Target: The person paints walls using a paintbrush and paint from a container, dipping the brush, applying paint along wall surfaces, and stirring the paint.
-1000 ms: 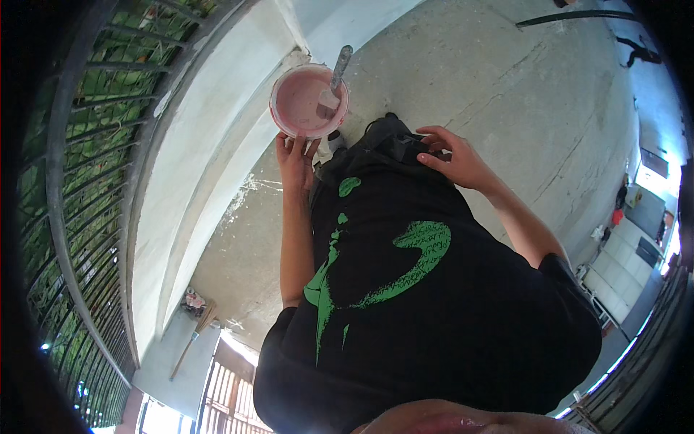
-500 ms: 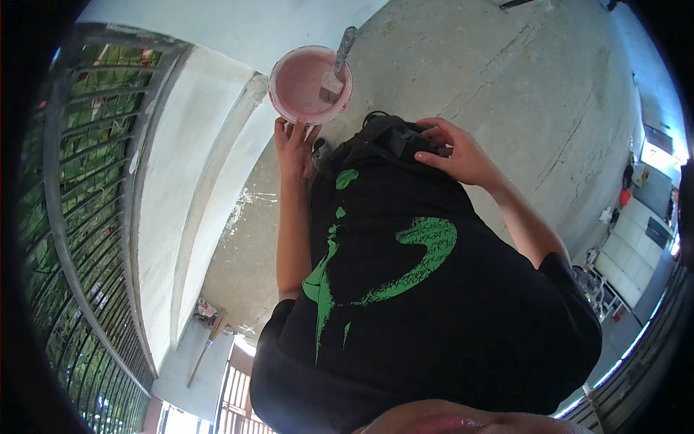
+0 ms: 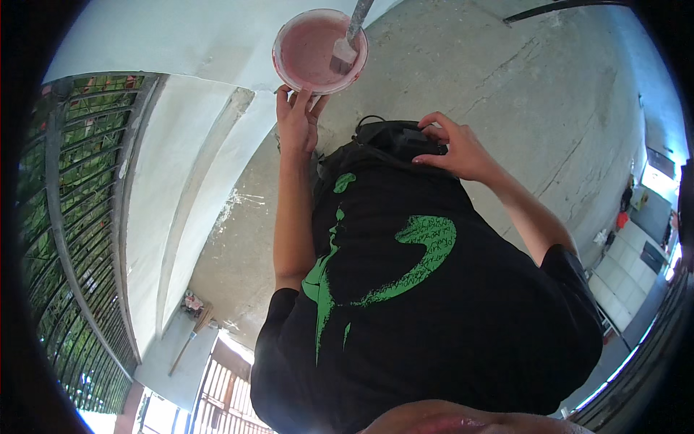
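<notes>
My left hand point(image 3: 296, 123) holds a round tub point(image 3: 322, 88) at its near side, fingers closed against the wall below the rim. The tub is smeared pink inside and out in front of me. A paintbrush point(image 3: 345, 52) with a mottled grey handle leans in it, its dark bristles down inside and its handle over the far rim. At my waist, my right hand point(image 3: 454, 148) has its bent fingers and thumb around the end of a black boxy pouch point(image 3: 405, 141). A thin dark cord loops above that pouch.
To the left runs a white wall and ledge point(image 3: 177, 145) with a barred window point(image 3: 87, 217). A cracked concrete floor point(image 3: 491, 79) spreads ahead and right. A broom point(image 3: 189, 340) lies at lower left, and white cabinets point(image 3: 625, 267) stand far right. A dark bar point(image 3: 557, 10) crosses the top right.
My left hand has moved forward with the tub and brush, farther from my body. My right hand stays at the black pouch, its fingers slightly more bent. The view has shifted a little.
</notes>
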`<state>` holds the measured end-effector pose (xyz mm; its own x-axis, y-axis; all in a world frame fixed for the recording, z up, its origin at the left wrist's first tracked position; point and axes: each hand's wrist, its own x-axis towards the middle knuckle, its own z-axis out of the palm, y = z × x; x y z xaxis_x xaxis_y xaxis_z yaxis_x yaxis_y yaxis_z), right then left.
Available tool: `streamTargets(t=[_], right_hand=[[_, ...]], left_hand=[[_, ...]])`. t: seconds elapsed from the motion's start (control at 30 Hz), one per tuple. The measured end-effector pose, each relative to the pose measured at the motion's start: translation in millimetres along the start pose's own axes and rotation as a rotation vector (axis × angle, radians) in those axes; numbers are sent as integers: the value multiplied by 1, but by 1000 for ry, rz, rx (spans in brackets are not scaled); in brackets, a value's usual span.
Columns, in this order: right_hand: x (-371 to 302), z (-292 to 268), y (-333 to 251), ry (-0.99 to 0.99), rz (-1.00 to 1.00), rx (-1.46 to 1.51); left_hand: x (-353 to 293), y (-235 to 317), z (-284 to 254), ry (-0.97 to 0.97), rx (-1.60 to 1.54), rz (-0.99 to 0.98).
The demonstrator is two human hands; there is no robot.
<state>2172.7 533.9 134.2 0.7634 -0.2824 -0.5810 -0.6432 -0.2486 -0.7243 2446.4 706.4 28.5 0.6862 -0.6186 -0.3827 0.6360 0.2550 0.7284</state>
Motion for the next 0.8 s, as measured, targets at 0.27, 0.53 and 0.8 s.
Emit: streamTargets(t=[0.27, 0.53, 0.8], right_hand=[[-2, -5, -1, 219, -134, -62], [-33, -2, 6, 264, -348, 125], [-42, 57, -3, 313, -311, 189]], left_hand=[[-23, -17, 1, 94, 14, 20], [-43, -14, -18, 87, 23, 26], [-53, 6, -31, 62, 78, -16]])
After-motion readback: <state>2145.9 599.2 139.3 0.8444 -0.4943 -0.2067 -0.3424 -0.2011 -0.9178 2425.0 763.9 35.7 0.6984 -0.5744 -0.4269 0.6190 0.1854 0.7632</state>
